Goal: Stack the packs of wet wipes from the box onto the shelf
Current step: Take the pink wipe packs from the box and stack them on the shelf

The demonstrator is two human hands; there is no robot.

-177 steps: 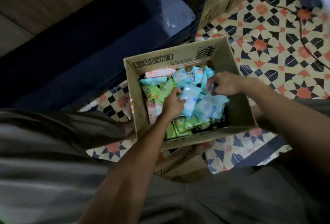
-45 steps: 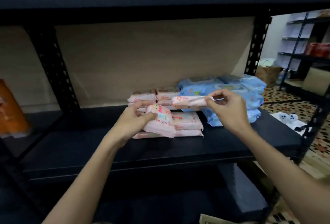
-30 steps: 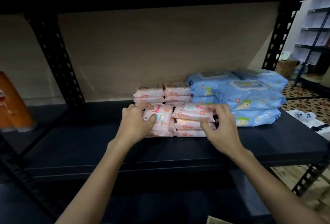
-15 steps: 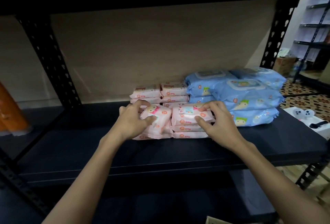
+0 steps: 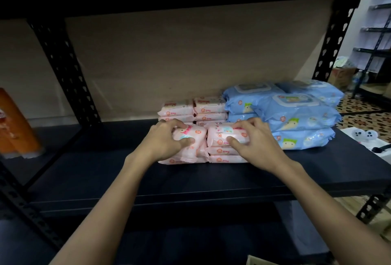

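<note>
Small pink packs of wet wipes stand in low stacks on the black shelf (image 5: 190,182). My left hand (image 5: 167,142) grips the top pink pack (image 5: 193,135) of the front left stack, fingers over its far edge and thumb on its front. My right hand (image 5: 256,140) holds the top pink pack (image 5: 220,135) of the front right stack the same way. Two more pink stacks (image 5: 193,109) sit behind them. The box is almost wholly out of view; only a cardboard corner (image 5: 254,261) shows at the bottom.
Large blue wipe packs (image 5: 296,116) are piled to the right of the pink stacks. An orange package (image 5: 14,125) stands at the shelf's far left. Black perforated uprights (image 5: 65,70) frame the bay, with another shelf board overhead. A tiled floor and more racks lie to the right.
Both hands came from the box to the shelf with a pink pack each. Over the last second they lowered the packs onto the two front stacks and now hold them there.
</note>
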